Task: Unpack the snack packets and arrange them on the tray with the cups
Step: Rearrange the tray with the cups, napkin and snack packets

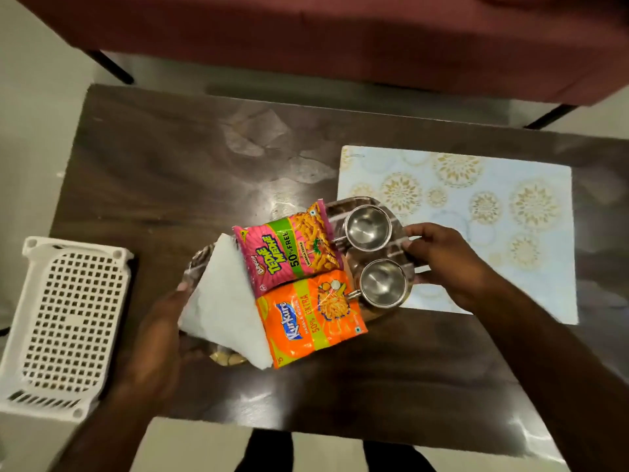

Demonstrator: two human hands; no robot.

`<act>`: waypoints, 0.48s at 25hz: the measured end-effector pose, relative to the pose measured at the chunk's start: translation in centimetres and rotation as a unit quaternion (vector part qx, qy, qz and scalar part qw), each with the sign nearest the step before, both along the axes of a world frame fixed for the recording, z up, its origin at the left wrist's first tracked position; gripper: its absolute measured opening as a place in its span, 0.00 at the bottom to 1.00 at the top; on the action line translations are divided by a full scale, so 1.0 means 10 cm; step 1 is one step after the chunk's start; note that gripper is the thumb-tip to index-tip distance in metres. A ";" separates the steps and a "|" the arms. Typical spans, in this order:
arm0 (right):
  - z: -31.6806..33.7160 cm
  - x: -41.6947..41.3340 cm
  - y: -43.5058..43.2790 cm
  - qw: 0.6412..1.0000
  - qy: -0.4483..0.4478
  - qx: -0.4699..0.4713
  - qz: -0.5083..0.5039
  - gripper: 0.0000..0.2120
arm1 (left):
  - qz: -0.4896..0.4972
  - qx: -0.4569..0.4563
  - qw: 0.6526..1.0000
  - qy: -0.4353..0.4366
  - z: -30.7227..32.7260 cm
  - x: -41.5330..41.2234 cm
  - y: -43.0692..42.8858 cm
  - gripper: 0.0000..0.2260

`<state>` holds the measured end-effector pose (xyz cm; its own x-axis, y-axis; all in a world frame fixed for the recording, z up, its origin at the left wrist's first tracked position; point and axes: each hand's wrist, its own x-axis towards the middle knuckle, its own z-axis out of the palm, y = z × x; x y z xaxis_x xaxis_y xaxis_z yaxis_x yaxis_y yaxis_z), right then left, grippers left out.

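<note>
A steel tray (335, 206) is held over the dark table by both hands. My left hand (155, 338) grips its left end, partly under a folded white napkin (223, 301). My right hand (442, 260) grips its right rim. On the tray lie a pink snack packet (287, 248) and, nearer me, an orange Kurkure packet (311, 316). Two steel cups stand to the right of the packets, one farther (367, 227), one nearer (383, 282). Something yellowish shows under the napkin's near corner; I cannot tell what it is.
A white perforated plastic basket (64, 321) sits at the table's left edge. A pale blue placemat (476, 199) with gold patterns lies at the right, partly under the tray. A maroon sofa (340, 35) stands beyond the table (170, 158).
</note>
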<state>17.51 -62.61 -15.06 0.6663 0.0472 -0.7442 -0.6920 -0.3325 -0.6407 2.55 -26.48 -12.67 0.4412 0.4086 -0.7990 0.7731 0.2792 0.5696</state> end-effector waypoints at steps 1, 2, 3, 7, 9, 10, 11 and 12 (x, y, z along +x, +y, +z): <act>0.01 0.01 -0.20 1.000 0.000 0.002 -0.019 0.08 | -0.023 0.001 1.000 0.007 -0.04 0.17 -0.12 0.15; 0.02 0.02 -0.38 0.999 0.000 0.002 -0.035 0.08 | -0.036 0.003 0.999 0.014 -0.08 0.33 -0.24 0.15; 0.02 0.04 -0.55 0.999 0.000 0.002 -0.050 0.08 | -0.042 0.005 0.999 0.015 -0.13 0.49 -0.35 0.15; 0.00 0.11 -1.33 0.993 0.004 -0.010 -0.116 0.09 | -0.103 0.005 0.995 -0.019 -0.34 1.12 -1.02 0.14; -0.05 0.15 -1.68 0.988 0.012 -0.019 -0.151 0.09 | -0.134 0.007 0.990 -0.039 -0.44 1.38 -1.37 0.14; -0.08 0.16 -1.82 0.986 0.016 -0.020 -0.167 0.09 | -0.144 0.005 0.989 -0.045 -0.48 1.47 -1.51 0.14; -0.12 0.17 -1.95 0.983 0.019 -0.019 -0.182 0.08 | -0.152 0.003 0.987 -0.041 -0.51 1.56 -1.64 0.14; -0.16 0.19 -2.07 0.980 0.022 -0.018 -0.195 0.08 | -0.160 0.003 0.987 -0.027 -0.55 1.63 -1.77 0.15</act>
<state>19.40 -83.31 -16.66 0.5965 -0.2316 -0.7685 -0.7971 -0.0593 -0.6009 18.89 -44.20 -18.15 0.5908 0.2457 -0.7685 0.7891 0.0226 0.6139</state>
